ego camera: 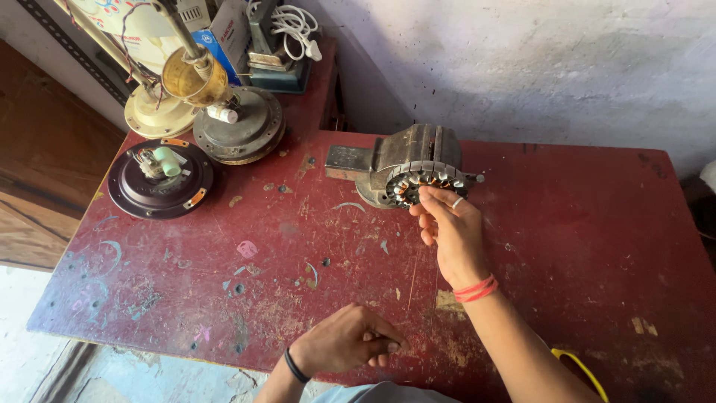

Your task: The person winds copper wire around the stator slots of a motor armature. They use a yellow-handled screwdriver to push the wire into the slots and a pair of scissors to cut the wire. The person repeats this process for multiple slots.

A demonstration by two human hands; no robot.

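A vise (406, 153) stands on the bench (567, 239) near its far edge, about midway across, with a wound stator (425, 183) at its near face; the right hand (451, 231) reaches up from the near side and touches the stator's front. The left hand (347, 339) rests on the bench at its near edge, well in front of the vise and left of the right forearm. At the far left corner lie a round motor housing (160, 179) and, just behind and right of it, a second motor body (242, 127), with a domed base (153, 112) and boxes (231, 30) behind them by the wall.

Even daylight; soft shadows; sharp focus; slight edge distortion.
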